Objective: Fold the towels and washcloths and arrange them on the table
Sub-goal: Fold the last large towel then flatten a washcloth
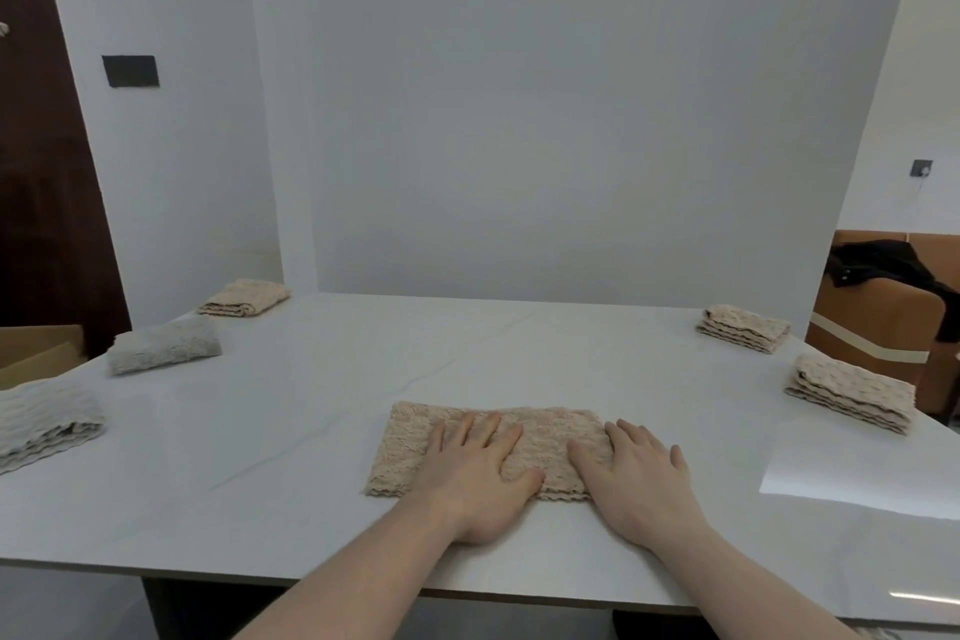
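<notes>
Beige towel (415,442) lies folded at table (311,390) front centre, both hands flat on it. Left hand (475,476) presses its middle, fingers straight and spread, gripping nothing. Right hand (636,476) presses the right end, fingers straight, partly on the table, gripping nothing. Left edge: grey stack (44,418) nearest, grey towel (163,344) behind it, beige stack (244,297) at the back. Right edge: near stack (852,392), far stack (745,327), both beige.
</notes>
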Demonstrator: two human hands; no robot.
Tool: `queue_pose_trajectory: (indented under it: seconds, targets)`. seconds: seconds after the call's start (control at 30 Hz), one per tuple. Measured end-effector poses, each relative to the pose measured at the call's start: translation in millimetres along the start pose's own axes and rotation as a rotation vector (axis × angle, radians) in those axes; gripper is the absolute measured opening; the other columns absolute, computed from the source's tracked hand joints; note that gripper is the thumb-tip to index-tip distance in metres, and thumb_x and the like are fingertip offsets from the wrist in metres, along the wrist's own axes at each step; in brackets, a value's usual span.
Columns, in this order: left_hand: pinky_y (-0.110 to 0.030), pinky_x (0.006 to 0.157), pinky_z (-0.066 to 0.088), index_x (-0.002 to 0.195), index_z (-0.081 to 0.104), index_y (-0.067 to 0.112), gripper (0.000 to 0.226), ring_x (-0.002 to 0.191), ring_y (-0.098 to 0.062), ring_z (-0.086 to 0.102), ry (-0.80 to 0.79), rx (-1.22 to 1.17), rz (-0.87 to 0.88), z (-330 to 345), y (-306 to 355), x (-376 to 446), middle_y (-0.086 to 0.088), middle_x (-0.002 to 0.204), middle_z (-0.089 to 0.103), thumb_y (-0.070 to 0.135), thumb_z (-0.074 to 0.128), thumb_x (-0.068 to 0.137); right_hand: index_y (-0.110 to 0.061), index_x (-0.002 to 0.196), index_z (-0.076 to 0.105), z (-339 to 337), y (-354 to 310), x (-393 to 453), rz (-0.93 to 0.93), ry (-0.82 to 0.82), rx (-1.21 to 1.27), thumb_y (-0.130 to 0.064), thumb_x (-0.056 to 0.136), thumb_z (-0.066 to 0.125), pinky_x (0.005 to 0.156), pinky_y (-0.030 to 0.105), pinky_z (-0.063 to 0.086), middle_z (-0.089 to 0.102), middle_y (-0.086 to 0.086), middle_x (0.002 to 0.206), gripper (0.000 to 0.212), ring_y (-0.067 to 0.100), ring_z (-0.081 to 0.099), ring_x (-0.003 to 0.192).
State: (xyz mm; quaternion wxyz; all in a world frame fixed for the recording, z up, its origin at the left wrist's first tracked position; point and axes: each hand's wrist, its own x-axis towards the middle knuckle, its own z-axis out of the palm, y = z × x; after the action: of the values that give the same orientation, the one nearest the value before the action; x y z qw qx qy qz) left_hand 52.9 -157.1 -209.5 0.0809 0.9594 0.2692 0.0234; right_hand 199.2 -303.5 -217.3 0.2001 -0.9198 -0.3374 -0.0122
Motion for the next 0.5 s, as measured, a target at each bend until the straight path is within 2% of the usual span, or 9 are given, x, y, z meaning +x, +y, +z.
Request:
queue_pose_trajectory:
  seconds: [0.13, 0.23, 0.37, 0.5]
  targets:
    - [-0.051, 0.125, -0.009, 0.161, 0.004, 0.041, 0.079, 0.157, -0.017, -0.011, -0.001, -0.007, -0.002, -0.8, 0.3, -0.3, 0.012, 0.17, -0.004, 0.076, 0.018, 0.091, -0.022, 0.155, 0.037, -1.2, -1.9, -0.2, -0.002, 0.006, -0.014, -0.073, 0.093, 0.028, 0.127, 0.049, 0.01, 0.032, -0.006, 0.163, 0.081, 0.016, 0.021, 0.154]
    - [-0.052, 0.125, -0.009, 0.161, 0.007, 0.041, 0.081, 0.157, -0.017, -0.01, -0.011, -0.03, -0.004, -2.3, 1.8, -1.8, 0.012, 0.17, -0.003, 0.078, 0.019, 0.089, -0.025, 0.149, 0.044, -1.5, -0.5, -0.8, 0.004, 0.022, 0.012, -0.073, 0.092, 0.031, 0.125, 0.048, 0.015, 0.039, -0.008, 0.158, 0.076, 0.014, 0.029, 0.15]
    - [-0.052, 0.125, -0.01, 0.161, 0.006, 0.041, 0.083, 0.157, -0.018, -0.011, -0.023, -0.032, -0.005, -3.4, 3.0, -6.3, 0.011, 0.17, -0.003, 0.079, 0.02, 0.088, -0.028, 0.126, 0.058, -5.7, -1.9, -1.9, 0.042, 0.054, 0.14, -0.067, 0.091, 0.037, 0.117, 0.044, 0.027, 0.057, -0.01, 0.136, 0.056, 0.014, 0.05, 0.129]
    - [-0.053, 0.124, -0.011, 0.16, 0.006, 0.042, 0.085, 0.156, -0.017, -0.012, -0.02, -0.043, -0.013, 0.1, 4.2, -9.2, 0.011, 0.17, -0.002, 0.081, 0.019, 0.086, -0.028, 0.118, 0.062, -10.8, -2.3, -4.7, 0.051, 0.063, 0.153, -0.051, 0.091, 0.052, 0.113, 0.038, 0.032, 0.06, -0.01, 0.128, 0.037, 0.017, 0.054, 0.123]
